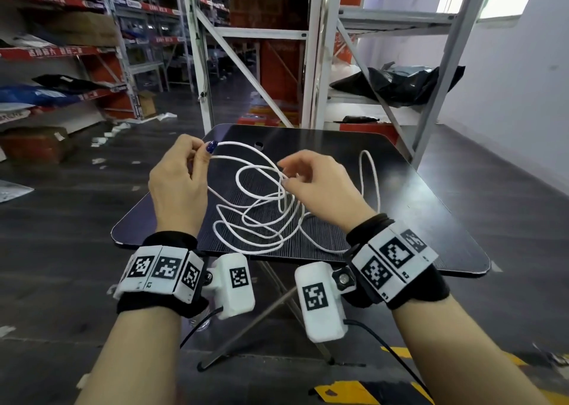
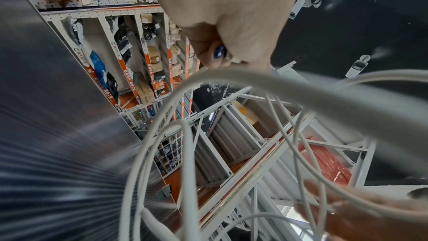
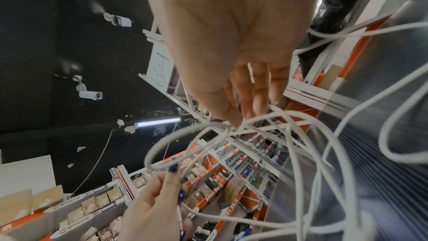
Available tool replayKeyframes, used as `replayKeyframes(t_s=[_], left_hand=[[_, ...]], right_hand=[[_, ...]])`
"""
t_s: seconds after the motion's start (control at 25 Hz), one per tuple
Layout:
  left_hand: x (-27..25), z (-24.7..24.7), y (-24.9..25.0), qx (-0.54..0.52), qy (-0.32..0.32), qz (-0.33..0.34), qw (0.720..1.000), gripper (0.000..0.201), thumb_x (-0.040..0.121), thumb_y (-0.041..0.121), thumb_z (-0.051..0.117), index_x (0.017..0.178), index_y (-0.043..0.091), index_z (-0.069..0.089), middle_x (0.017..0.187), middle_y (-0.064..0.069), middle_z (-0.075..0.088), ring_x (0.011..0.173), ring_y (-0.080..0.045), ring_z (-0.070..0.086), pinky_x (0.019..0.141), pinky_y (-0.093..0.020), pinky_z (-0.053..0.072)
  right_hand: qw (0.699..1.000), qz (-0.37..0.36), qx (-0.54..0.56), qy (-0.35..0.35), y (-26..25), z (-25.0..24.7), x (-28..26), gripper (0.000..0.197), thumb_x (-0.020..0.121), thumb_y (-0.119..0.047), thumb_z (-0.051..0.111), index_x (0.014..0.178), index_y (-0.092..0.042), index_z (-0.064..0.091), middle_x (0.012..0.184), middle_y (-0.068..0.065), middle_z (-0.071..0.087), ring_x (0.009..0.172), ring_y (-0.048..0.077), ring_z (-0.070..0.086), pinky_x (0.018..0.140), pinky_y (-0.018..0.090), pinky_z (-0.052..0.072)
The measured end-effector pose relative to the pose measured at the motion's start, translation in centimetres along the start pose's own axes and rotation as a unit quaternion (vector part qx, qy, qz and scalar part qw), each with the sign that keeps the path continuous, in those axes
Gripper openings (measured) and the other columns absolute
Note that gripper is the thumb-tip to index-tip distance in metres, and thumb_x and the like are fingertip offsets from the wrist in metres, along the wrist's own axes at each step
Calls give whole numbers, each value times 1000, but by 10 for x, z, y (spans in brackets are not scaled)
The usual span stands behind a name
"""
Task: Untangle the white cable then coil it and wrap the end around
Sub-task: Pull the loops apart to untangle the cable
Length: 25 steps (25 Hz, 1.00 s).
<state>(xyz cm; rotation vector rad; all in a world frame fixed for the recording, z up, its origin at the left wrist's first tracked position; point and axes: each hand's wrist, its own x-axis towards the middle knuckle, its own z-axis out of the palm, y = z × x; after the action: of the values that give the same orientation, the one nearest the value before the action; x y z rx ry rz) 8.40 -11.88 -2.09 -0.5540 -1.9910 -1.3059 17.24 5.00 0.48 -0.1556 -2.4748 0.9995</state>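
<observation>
A white cable (image 1: 375, 173) lies in tangled loops on the black table (image 1: 431, 204), with one long loop reaching toward the far right. My left hand (image 1: 207, 149) is raised over the table's far left part and pinches a bend of the cable between thumb and fingers. My right hand (image 1: 284, 175) hovers over the middle of the tangle and pinches several strands at its fingertips. In the left wrist view the left hand (image 2: 222, 58) holds the cable (image 2: 324, 94), which sweeps past in blurred loops. The right wrist view has the right hand (image 3: 241, 116) gathering crossing strands of the cable (image 3: 150, 153).
White metal racks (image 1: 317, 65) stand right behind the table, with black bags (image 1: 400, 87) on a shelf at right. Stocked shelves and cardboard boxes (image 1: 37, 146) line the left. A small dark ring (image 1: 259, 145) sits at the table's far edge. Yellow-black floor marking (image 1: 348, 392) lies near me.
</observation>
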Motion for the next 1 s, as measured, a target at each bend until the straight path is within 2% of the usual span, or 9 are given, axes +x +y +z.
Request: replayKeyframes(t_s=[0.12, 0.24, 0.28, 0.36, 0.48, 0.56, 0.72, 0.88, 1.0], left_hand=[[2, -2, -3, 2, 12, -5, 1000, 27, 96, 33, 48, 90, 8, 56, 67, 5, 45, 64, -17, 41, 62, -26, 30], [5, -4, -6, -5, 21, -20, 1000, 29, 97, 33, 46, 91, 6, 55, 68, 3, 47, 65, -19, 41, 63, -28, 31], [5, -5, -6, -4, 28, -25, 999, 30, 97, 33, 45, 91, 5, 55, 69, 1, 48, 66, -19, 42, 64, -28, 30], [7, -9, -7, -1, 45, -42, 998, 31, 98, 31, 43, 94, 3, 54, 73, -2, 50, 68, -20, 43, 65, -26, 29], [10, -14, -10, -3, 63, -82, 995, 32, 99, 29, 40, 101, -1, 53, 81, -4, 52, 75, -21, 44, 67, -24, 27], [11, -17, -12, 1, 60, -109, 992, 31, 100, 26, 38, 106, -2, 51, 85, -6, 52, 78, -23, 45, 70, -27, 29], [10, -19, -14, 10, 46, -144, 989, 29, 100, 19, 36, 112, -4, 49, 101, -22, 59, 93, -36, 51, 78, -36, 32], [10, -20, -14, 7, 61, -158, 986, 28, 100, 17, 35, 114, -4, 47, 102, -22, 58, 88, -31, 47, 68, -21, 24], [9, -20, -13, 2, 68, -166, 984, 28, 100, 16, 34, 115, -5, 46, 108, -25, 59, 94, -35, 51, 69, -21, 24]], right_hand=[[997, 69, -13, 13, 6, 2, 2, 29, 83, -20, 66, 111, -18, 62, 97, -3, 59, 87, 10, 52, 81, 23, 43], [991, 124, -20, -46, 17, 2, 3, 38, 80, -21, 69, 118, -21, 62, 104, -3, 56, 98, 14, 54, 84, 25, 43], [987, 142, -17, -71, 22, 4, 4, 36, 79, -20, 71, 115, -22, 64, 104, -2, 59, 98, 15, 56, 85, 25, 44], [979, 174, -1, -103, 33, 7, 5, 22, 77, -21, 73, 99, -22, 69, 94, 0, 66, 90, 16, 62, 82, 26, 48], [975, 200, -14, -96, 43, 6, 4, 8, 78, -24, 73, 82, -17, 73, 74, -3, 64, 64, 6, 54, 59, 18, 40], [980, 186, 5, -65, 46, 4, 3, 10, 81, -23, 69, 75, -15, 72, 71, -1, 66, 57, 4, 50, 53, 16, 36], [981, 172, 81, 39, 49, -7, 4, 8, 84, -16, 64, 80, -15, 70, 67, -4, 63, 48, 0, 53, 50, 13, 42], [978, 148, 99, 111, 56, -28, 4, 17, 81, -11, 65, 72, -26, 67, 70, -5, 62, 57, 5, 51, 63, 22, 41], [960, 83, 144, 223, 49, -49, 0, 17, 81, -12, 64, 78, -28, 66, 75, -4, 64, 60, 8, 54, 60, 26, 45]])
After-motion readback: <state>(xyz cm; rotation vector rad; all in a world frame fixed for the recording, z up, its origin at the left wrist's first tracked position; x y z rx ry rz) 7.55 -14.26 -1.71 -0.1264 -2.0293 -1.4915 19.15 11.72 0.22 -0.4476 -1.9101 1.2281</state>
